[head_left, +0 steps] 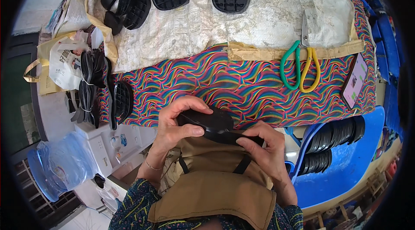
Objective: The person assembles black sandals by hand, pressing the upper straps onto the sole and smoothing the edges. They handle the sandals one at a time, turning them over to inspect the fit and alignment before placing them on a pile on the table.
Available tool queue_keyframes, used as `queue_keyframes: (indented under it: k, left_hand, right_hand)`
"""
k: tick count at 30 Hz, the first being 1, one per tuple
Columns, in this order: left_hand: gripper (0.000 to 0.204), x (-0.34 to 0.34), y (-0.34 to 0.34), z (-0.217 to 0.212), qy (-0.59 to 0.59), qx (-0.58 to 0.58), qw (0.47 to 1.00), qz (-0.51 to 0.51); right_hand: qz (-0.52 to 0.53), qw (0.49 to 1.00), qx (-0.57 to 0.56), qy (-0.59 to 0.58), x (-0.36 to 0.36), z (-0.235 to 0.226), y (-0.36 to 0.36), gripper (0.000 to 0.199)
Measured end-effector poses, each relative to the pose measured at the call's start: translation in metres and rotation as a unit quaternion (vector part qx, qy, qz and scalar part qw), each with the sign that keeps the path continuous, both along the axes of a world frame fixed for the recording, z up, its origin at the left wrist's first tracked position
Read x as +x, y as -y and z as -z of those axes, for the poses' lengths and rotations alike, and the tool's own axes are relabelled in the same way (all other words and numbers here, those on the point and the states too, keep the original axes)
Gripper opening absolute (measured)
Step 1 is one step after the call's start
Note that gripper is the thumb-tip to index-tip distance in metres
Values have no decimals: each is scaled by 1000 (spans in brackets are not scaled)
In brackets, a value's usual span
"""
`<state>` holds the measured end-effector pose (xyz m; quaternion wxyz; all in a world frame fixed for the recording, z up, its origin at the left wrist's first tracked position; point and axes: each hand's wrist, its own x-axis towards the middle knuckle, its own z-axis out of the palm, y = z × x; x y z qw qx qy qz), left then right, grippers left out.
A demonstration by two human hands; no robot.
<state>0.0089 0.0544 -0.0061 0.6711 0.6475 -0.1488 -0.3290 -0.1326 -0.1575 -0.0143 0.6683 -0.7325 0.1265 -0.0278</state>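
Far left of the hands and nearer the wearer: one large clear-blue water bottle (60,167), under plastic film. Left and farther out: one white plastic bag (64,67); beside it, one tied bundle of black strips (87,72). Nearer the left hand: one black gridded sole (124,100), on edge. Beyond it: several similar dark soles (137,11), heaped on a pale woven sheet (186,35). Left hand (168,126): thumb and fingers closed about one end of a smooth black moulded piece (216,122), located between both hands, above a brown apron (216,193). Right hand (269,142): gripping the other end. Beyond the hands: tabletop (186,76), wave-patterned covering. Right and beyond: green-and-yellow-handled scissors (304,65), blades apart from the hands; right and nearer, blue tub (346,178) containing stacked black pieces (333,137); farthest right, one lit phone (355,82).
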Motion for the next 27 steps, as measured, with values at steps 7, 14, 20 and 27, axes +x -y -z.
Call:
queue_keyframes:
  k: [7,14,20,27]
  left_hand:
    - [49,1,4,1,-35,20,999,-6]
    - [65,0,12,-4,18,46,999,22]
    - [52,19,19,-17,419,165,881,144]
    - [59,29,42,-56,513,191,744,384]
  right_hand:
    - [10,998,34,-50,6,17,-2,17]
    - [15,995,71,-64,14,17,1,17]
    - [8,989,137,-58,22,20,7,14]
    - [-25,981,191,-32,26,31,10,12]
